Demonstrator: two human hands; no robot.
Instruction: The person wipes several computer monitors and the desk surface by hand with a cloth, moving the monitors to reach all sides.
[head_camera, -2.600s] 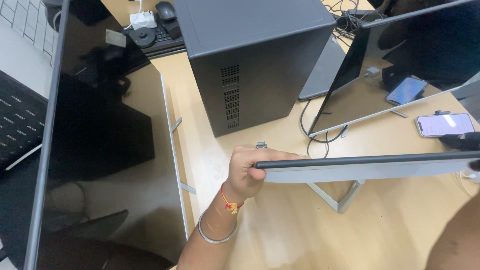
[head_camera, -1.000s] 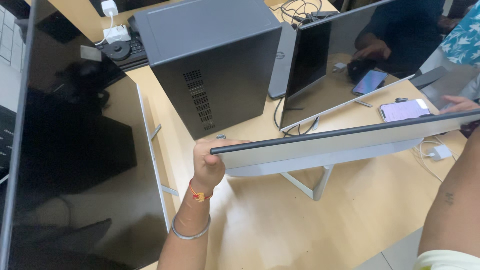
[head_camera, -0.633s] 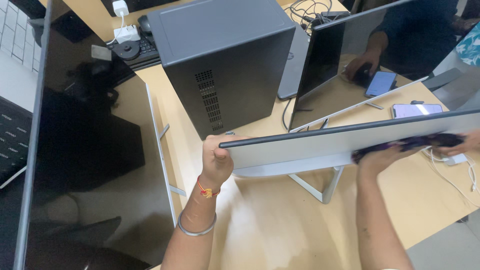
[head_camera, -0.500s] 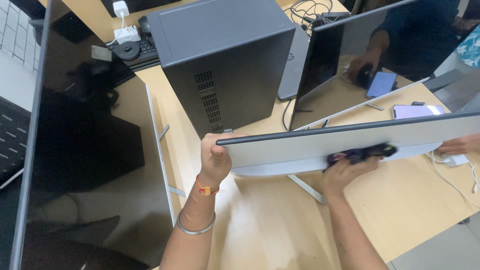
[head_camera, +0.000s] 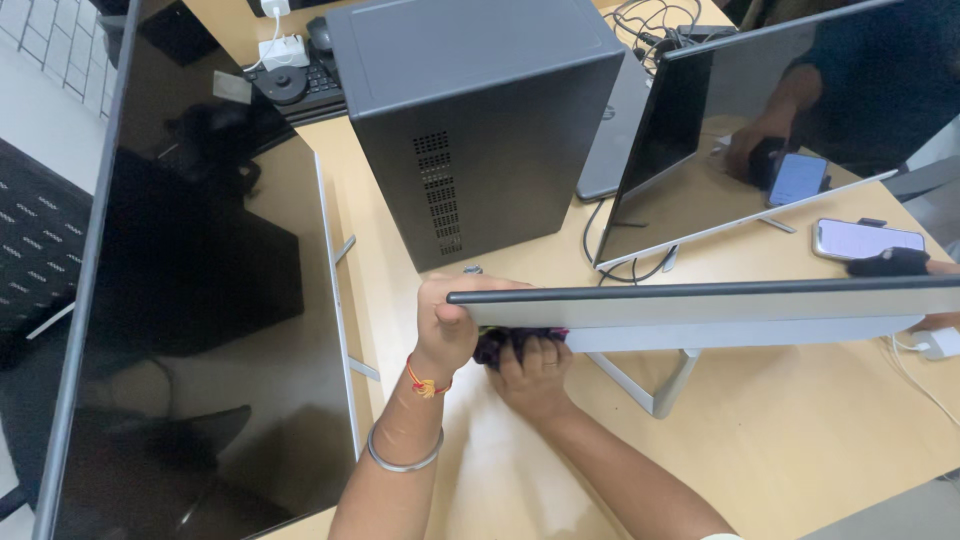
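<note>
Left hand (head_camera: 447, 328) at the near-left corner of the silver monitor (head_camera: 720, 312); fingers clamped on the corner, thumb under the dark top edge. The monitor stands on an angular metal stand (head_camera: 655, 382) on the wooden tabletop (head_camera: 800, 440), seen nearly edge-on, with its long axis running 9 to 3 o'clock across the view.

Right hand (head_camera: 535, 372) just at 3 o'clock of the left one, fingers closed on a dark cloth (head_camera: 505, 343) and pressing it against the monitor's back panel at that same left end. The untouched length of panel lies toward 3 o'clock from the cloth; the right hand is the nearer one to it.

Around: dark computer tower (head_camera: 480, 120) at 12 o'clock, a large dark screen (head_camera: 190, 300) at 9 o'clock, another monitor (head_camera: 780, 130) at 1 o'clock, smartphone (head_camera: 865, 240) at 3 o'clock.
</note>
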